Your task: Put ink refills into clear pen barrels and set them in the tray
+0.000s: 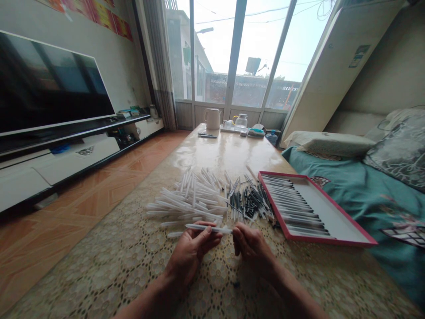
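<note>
My left hand grips a white pen barrel between thumb and fingers, its pointed end to the left. At the barrel's right end, my right hand is closed in a pinch; what its fingers cover there is hidden. Just beyond my hands lies a heap of white pen barrels. To its right is a looser pile of dark pen refills and small black parts. A shallow box with a red rim stands on the right, with a row of pens laid along its left part.
The table has a patterned cover. A small dark piece lies near my right wrist. At the far end stand a pitcher, a glass pot and a tissue pack. A sofa borders the right side.
</note>
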`<state>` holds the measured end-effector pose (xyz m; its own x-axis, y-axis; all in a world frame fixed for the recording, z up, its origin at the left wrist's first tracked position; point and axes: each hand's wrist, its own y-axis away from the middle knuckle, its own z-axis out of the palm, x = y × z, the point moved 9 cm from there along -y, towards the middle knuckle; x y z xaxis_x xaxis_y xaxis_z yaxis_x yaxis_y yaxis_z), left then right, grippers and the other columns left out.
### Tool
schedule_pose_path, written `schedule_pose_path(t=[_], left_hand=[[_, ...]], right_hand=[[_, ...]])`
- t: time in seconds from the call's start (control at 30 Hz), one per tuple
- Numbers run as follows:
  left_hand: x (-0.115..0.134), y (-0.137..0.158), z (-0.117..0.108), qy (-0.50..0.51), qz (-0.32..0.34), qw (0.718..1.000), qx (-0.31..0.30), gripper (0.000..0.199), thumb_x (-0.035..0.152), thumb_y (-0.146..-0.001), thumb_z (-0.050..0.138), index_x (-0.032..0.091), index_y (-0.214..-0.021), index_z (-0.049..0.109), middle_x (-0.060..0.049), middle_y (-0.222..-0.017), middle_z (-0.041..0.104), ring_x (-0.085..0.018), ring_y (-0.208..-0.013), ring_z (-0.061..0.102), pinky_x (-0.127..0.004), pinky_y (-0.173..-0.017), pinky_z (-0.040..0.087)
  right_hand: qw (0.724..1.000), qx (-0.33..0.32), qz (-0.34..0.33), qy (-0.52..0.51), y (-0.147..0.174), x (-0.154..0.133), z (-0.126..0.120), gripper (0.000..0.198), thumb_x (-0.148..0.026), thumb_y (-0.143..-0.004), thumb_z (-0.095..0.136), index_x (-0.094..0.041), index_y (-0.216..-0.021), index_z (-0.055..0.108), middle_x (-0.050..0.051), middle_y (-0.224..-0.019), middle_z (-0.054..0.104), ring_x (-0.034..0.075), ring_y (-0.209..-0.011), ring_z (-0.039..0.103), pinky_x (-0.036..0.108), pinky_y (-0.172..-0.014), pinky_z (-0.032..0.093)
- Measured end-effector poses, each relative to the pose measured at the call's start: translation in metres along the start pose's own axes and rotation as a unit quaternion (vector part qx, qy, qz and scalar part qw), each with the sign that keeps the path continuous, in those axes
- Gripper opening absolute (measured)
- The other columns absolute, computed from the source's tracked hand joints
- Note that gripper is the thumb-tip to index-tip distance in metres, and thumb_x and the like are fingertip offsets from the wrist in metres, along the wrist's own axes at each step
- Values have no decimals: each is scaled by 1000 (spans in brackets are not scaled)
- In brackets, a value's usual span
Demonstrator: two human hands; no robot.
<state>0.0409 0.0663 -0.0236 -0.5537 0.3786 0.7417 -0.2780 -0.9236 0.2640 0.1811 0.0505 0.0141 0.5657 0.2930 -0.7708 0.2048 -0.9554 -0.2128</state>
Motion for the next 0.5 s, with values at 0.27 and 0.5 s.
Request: schedule_pose_path(t=[0.27,0.5], left_hand=[[0,-1,-1,5,6,1000,2,17,17,-68,74,12,-81,65,-6,-73,71,-17,-71,69,-28,-73,55],[3,1,0,3,9,1000,14,17,17,-67,75,11,-79,65,-6,-71,71,-17,-69,69,-27,-70,56]], right_hand=[[1000,-7,0,5,1,-2,-1,26,-40,-94,34,-21,-84,47,-2,-58,62,12,-52,55,21,-56,37],[1000,-11,-2,14,1,0,2,30,-40,-95,31,-20,-81,49,-2,-57,62,12,-53,57,21,-56,37]])
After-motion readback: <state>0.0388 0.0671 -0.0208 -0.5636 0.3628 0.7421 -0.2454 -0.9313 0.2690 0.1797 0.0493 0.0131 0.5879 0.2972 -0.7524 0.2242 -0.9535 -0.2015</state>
